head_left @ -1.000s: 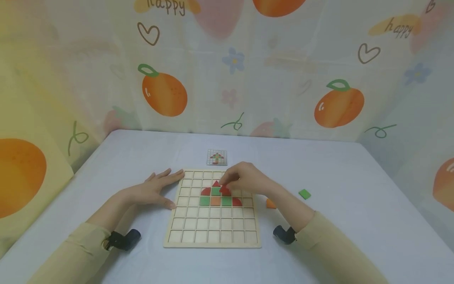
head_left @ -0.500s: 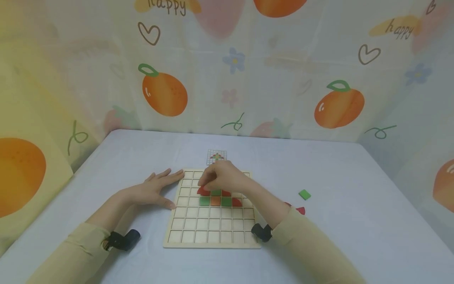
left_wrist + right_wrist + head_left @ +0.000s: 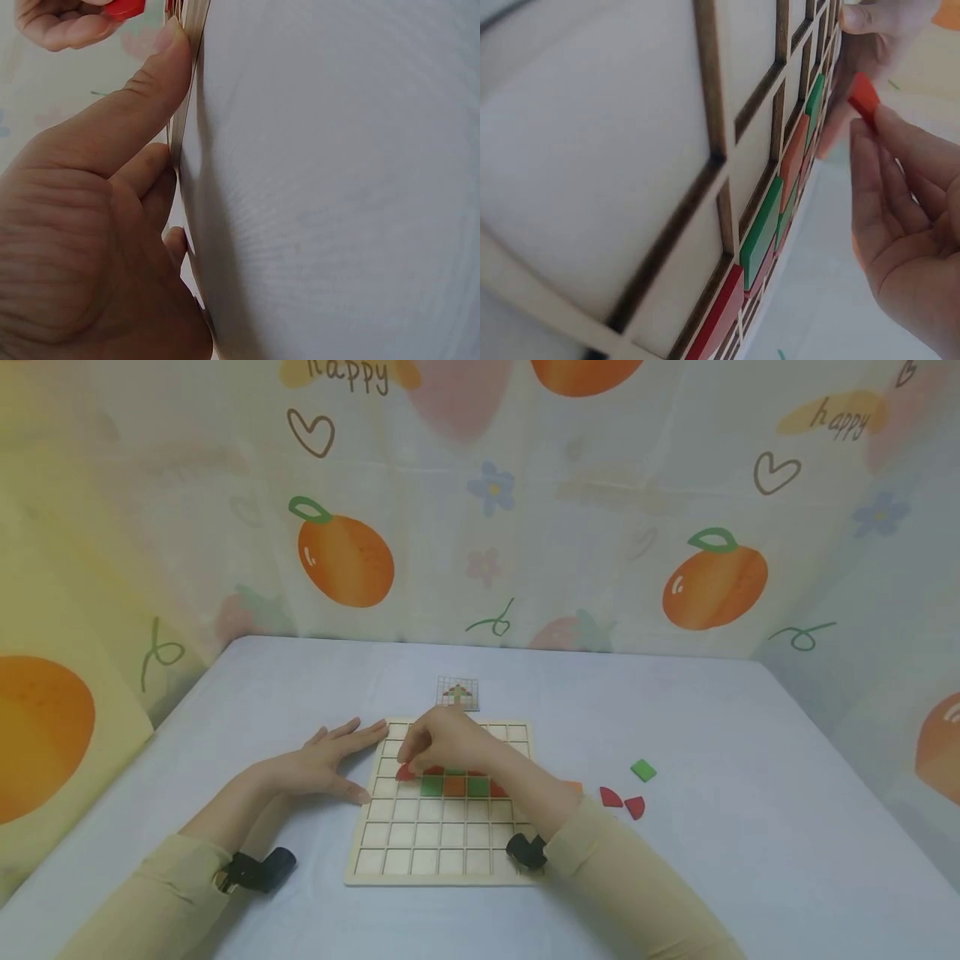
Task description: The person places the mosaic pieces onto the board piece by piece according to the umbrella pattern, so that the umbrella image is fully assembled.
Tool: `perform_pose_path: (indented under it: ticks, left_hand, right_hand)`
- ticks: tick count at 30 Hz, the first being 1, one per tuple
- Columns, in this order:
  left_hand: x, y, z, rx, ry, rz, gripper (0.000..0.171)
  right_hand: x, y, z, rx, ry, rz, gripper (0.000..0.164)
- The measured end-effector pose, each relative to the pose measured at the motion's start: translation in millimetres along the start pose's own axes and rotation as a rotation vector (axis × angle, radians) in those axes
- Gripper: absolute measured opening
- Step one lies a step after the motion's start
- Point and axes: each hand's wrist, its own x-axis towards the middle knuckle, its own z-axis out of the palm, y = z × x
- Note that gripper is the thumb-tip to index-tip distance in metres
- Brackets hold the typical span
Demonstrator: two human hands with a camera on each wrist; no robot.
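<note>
My right hand pinches a red quarter-circle tile between thumb and fingertips, over the left part of a wooden grid board. In the right wrist view this red tile stands tilted off the board. Beside it on the grid lie a green square tile, an orange square tile and another green square. Red tiles behind them are partly covered by the hand. My left hand lies with fingers spread, thumb and fingertips touching the board's left edge; its thumb shows there in the left wrist view.
Right of the board lie two red quarter-circle tiles, a green square tile and an orange tile partly behind the right forearm. A small pattern card rests beyond the board's far edge. A printed curtain hangs behind the table.
My right hand has moved left across the board, bringing the red tile to the left of the green square. Its forearm has uncovered loose red tiles on the table. My left hand stays put.
</note>
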Motion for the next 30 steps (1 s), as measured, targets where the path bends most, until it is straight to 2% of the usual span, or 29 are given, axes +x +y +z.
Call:
perform_pose_path:
  ticks: [13, 20, 30]
  left_hand:
    - [0.4, -1.8, 0.4, 0.010, 0.006, 0.015, 0.103]
    - [0.4, -0.7, 0.5, 0.007, 0.002, -0.005, 0.103]
    - [-0.2, 0.0, 0.5, -0.005, 0.001, 0.005, 0.103]
  right_hand:
    - [2.1, 1.8, 9.1, -0.150, -0.082, -0.041, 0.008]
    - [1.7, 0.5, 9.4, -0.153, -0.086, -0.031, 0.008]
    - [2.3, 0.9, 8.1, -0.183, -0.077, -0.042, 0.006]
